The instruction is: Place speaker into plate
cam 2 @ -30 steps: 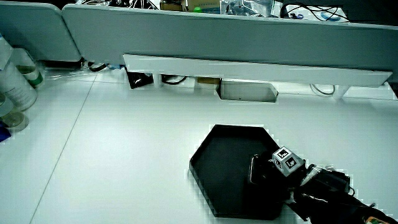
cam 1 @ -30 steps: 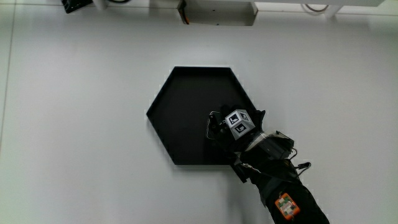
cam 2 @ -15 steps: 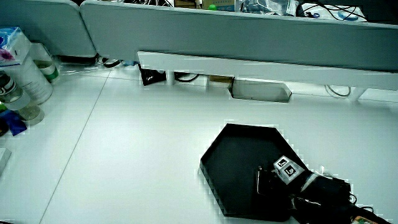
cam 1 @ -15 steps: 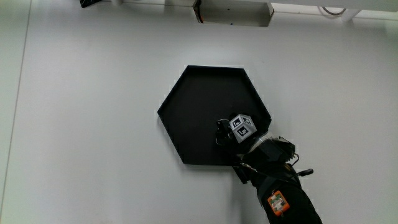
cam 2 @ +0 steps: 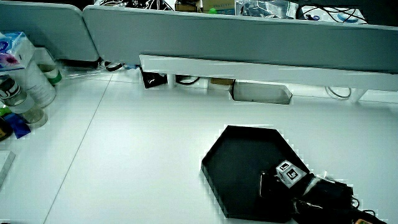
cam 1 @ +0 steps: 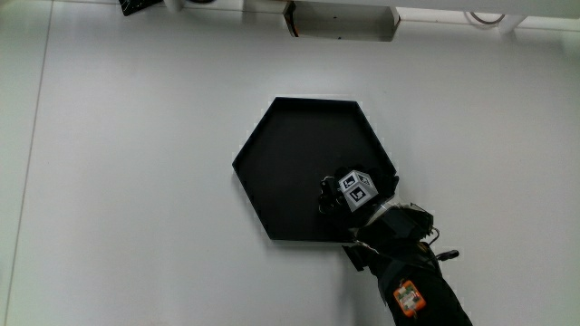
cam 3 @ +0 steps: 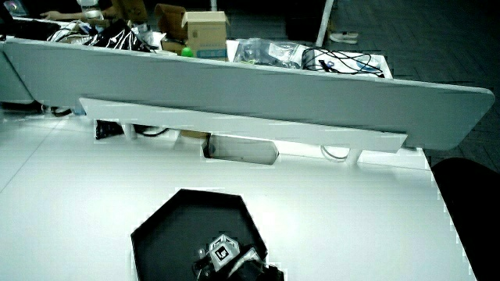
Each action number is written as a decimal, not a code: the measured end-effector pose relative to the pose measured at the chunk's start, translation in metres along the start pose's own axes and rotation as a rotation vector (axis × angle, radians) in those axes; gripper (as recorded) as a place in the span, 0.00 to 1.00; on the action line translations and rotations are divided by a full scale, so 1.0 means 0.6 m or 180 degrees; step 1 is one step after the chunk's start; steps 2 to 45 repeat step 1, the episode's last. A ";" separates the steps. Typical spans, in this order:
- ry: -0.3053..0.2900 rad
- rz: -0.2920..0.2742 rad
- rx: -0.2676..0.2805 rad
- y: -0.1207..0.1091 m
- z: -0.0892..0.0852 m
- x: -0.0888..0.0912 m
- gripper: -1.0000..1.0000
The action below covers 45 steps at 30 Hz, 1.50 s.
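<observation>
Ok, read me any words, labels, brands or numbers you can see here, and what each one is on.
No text can be read.
Patterned cube on the hand: black-and-white marker shapes, not words.
Orange tag on the forearm: too small.
Box at the table's edge: print blurred.
Cardboard box: label unreadable.

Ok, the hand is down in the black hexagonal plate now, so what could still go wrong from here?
1. The hand sits in the corner of the plate nearest the person, so the speaker may end up against the plate's wall, perhaps tilted on it.
2. The speaker is hidden under the glove in every view, so whether it rests flat cannot be checked.
3. The forearm crosses the plate's rim; lifting away could nudge the plate.
</observation>
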<state>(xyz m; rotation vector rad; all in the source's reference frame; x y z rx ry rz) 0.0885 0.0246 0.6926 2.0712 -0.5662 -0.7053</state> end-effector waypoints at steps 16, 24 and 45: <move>0.0055 -0.0006 0.0096 -0.008 0.002 0.003 0.21; 0.0055 -0.0006 0.0096 -0.008 0.002 0.003 0.21; 0.0055 -0.0006 0.0096 -0.008 0.002 0.003 0.21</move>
